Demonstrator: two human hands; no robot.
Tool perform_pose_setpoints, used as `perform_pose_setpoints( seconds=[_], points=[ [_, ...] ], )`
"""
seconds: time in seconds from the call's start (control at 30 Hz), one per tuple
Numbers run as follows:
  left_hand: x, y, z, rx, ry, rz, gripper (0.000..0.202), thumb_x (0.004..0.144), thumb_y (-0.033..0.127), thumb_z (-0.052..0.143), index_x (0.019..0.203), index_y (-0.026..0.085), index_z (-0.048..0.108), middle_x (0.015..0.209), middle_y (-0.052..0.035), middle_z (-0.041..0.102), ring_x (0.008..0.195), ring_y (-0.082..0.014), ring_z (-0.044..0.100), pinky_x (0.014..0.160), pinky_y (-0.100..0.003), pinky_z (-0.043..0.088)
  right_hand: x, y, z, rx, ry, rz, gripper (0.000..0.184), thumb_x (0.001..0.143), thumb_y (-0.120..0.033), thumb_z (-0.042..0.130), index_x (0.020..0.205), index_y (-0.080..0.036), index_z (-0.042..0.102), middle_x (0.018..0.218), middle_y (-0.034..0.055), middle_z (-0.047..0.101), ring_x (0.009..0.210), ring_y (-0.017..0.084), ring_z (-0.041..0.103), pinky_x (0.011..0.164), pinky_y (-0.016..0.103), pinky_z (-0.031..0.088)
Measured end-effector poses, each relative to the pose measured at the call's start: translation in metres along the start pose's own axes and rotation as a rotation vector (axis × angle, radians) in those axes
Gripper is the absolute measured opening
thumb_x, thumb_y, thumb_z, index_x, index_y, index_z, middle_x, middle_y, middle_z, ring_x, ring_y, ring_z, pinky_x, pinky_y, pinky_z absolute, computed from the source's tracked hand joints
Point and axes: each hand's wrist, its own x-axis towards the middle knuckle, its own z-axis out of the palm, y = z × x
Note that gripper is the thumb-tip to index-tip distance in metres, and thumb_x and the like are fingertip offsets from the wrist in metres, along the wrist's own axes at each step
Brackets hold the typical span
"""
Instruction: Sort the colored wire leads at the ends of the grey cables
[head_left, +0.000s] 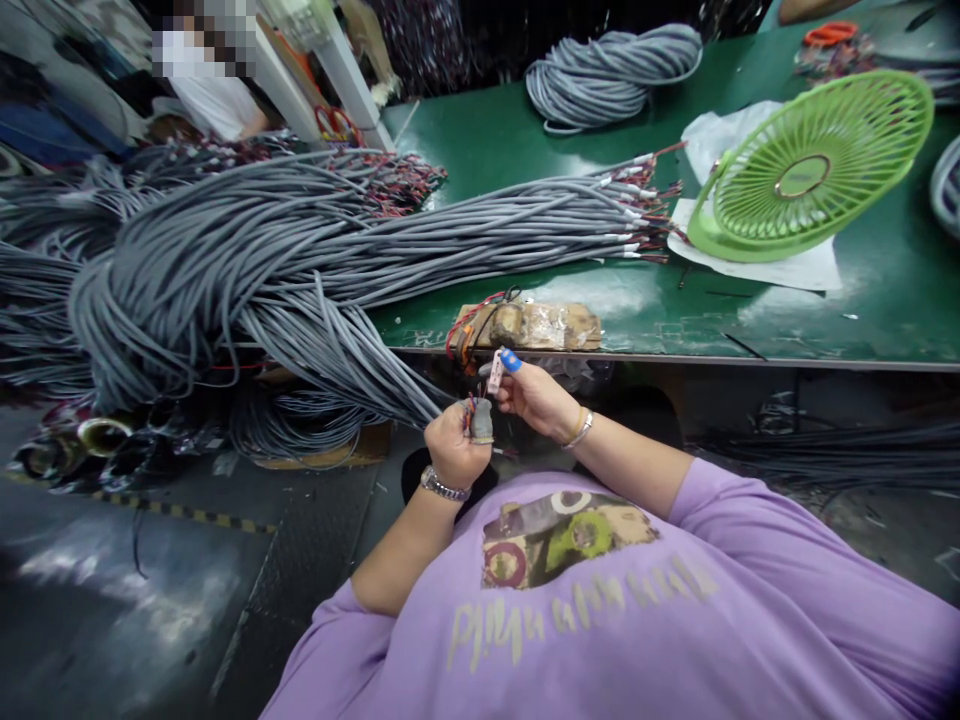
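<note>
**Ana:** What is the left hand doing?

**Ben:** The left hand (454, 447) is shut in a fist around the end of a gray cable (481, 420). Thin red and dark wires (469, 404) poke out of the top.

**Ana:** And the other hand?

**Ben:** The right hand (536, 397) pinches a small white piece (495, 371) between its thumb and first finger. That finger wears a blue cap (511, 361). The piece is just above the wires. I cannot tell if they touch.

**Ana:** Where is all that?

**Ben:** Both hands are in front of the near edge of the green desk (885, 290), a bit lower than its top. A wooden block (540, 325) sits right on that edge, just above the hands.

**Ana:** What else is on the desk?

**Ben:** A big bundle of gray cables (247, 250) lies across the left side and hangs over the near edge. A green fan (814, 165) leans near the right end. A coil of gray cable (611, 72) sits at the far edge. Another person (214, 95) is past the far left corner.
</note>
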Motion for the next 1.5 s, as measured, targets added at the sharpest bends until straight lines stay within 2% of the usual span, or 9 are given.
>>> perform_pose_setpoints(
  seconds=[0.13, 0.27, 0.43, 0.7, 0.83, 0.97, 1.13, 1.27, 1.5],
  points=[
    [0.005, -0.001, -0.003, 0.05, 0.021, 0.057, 0.012, 0.068, 0.028, 0.07, 0.061, 0.021, 0.064, 0.055, -0.0023, 0.058, 0.06, -0.0174, 0.06, 0.056, -0.024, 0.045, 0.003, 0.005, -0.001, -0.161, 0.121, -0.193, 0.051, 0.061, -0.061, 0.075, 0.062, -0.017, 0.05, 0.051, -0.0063, 0.041, 0.046, 0.005, 0.031, 0.045, 0.021, 0.025],
    [0.006, -0.004, -0.002, 0.101, 0.009, 0.138, 0.014, 0.067, 0.029, 0.07, 0.059, 0.022, 0.062, 0.054, -0.0013, 0.053, 0.057, -0.016, 0.054, 0.057, -0.025, 0.042, 0.008, 0.008, -0.006, -0.283, 0.241, -0.323, 0.053, 0.066, -0.069, 0.065, 0.06, -0.018, 0.05, 0.051, -0.0041, 0.044, 0.047, 0.007, 0.033, 0.046, 0.023, 0.026],
    [0.007, -0.004, 0.002, 0.185, -0.051, 0.214, 0.012, 0.065, 0.029, 0.068, 0.058, 0.022, 0.061, 0.052, -0.0002, 0.049, 0.053, -0.0153, 0.047, 0.06, -0.027, 0.038, 0.011, 0.008, -0.003, -0.057, 0.046, -0.108, 0.055, 0.069, -0.071, 0.061, 0.071, -0.016, 0.061, 0.057, -0.0031, 0.047, 0.05, 0.007, 0.036, 0.049, 0.022, 0.031],
    [0.006, 0.0, 0.004, 0.243, -0.094, 0.292, 0.019, 0.064, 0.025, 0.066, 0.052, 0.023, 0.052, 0.048, 0.0015, 0.04, 0.05, -0.0145, 0.043, 0.056, -0.027, 0.033, 0.015, 0.011, 0.007, 0.156, 0.1, -0.093, 0.051, 0.069, -0.065, 0.067, 0.071, -0.014, 0.064, 0.053, -0.0038, 0.046, 0.049, 0.006, 0.036, 0.049, 0.022, 0.029],
    [0.003, -0.001, 0.001, 0.288, -0.085, 0.346, 0.02, 0.066, 0.024, 0.067, 0.052, 0.022, 0.053, 0.046, 0.0025, 0.04, 0.048, -0.0136, 0.042, 0.056, -0.027, 0.035, 0.011, 0.01, 0.004, 0.196, 0.101, 0.005, 0.053, 0.074, -0.069, 0.06, 0.075, -0.016, 0.062, 0.06, -0.0016, 0.055, 0.051, 0.008, 0.043, 0.051, 0.022, 0.033],
    [-0.003, -0.005, -0.005, 0.215, -0.079, 0.28, 0.015, 0.068, 0.025, 0.07, 0.056, 0.021, 0.061, 0.048, 0.002, 0.046, 0.048, -0.0119, 0.044, 0.056, -0.025, 0.037, 0.009, 0.008, -0.007, 0.215, 0.112, 0.098, 0.056, 0.08, -0.071, 0.048, 0.078, -0.016, 0.06, 0.063, 0.0002, 0.058, 0.053, 0.009, 0.047, 0.05, 0.022, 0.035],
    [-0.011, -0.011, -0.01, -0.099, -0.18, 0.027, 0.029, 0.077, 0.04, 0.066, 0.058, 0.018, 0.063, 0.056, -0.0015, 0.06, 0.051, -0.0113, 0.051, 0.054, -0.023, 0.04, 0.005, 0.008, -0.022, 0.206, 0.181, 0.108, 0.048, 0.079, -0.064, 0.058, 0.077, -0.016, 0.056, 0.066, -0.0002, 0.059, 0.052, 0.008, 0.048, 0.05, 0.02, 0.036],
    [-0.013, -0.014, -0.012, -0.213, -0.276, -0.104, 0.042, 0.082, 0.05, 0.059, 0.059, 0.015, 0.061, 0.052, -0.0006, 0.057, 0.044, -0.0081, 0.045, 0.045, -0.021, 0.036, 0.0, 0.006, -0.029, 0.176, 0.202, 0.099, 0.041, 0.079, -0.055, 0.065, 0.076, -0.016, 0.056, 0.065, -0.0008, 0.058, 0.051, 0.007, 0.046, 0.049, 0.02, 0.036],
    [-0.017, -0.011, -0.012, -0.209, -0.266, -0.136, 0.043, 0.083, 0.052, 0.059, 0.062, 0.015, 0.061, 0.046, 0.0022, 0.051, 0.039, -0.0063, 0.04, 0.041, -0.02, 0.033, -0.009, 0.004, -0.032, 0.164, 0.196, 0.075, 0.034, 0.08, -0.046, 0.066, 0.072, -0.015, 0.059, 0.063, -0.0006, 0.057, 0.051, 0.006, 0.046, 0.047, 0.019, 0.035]
  ],
)
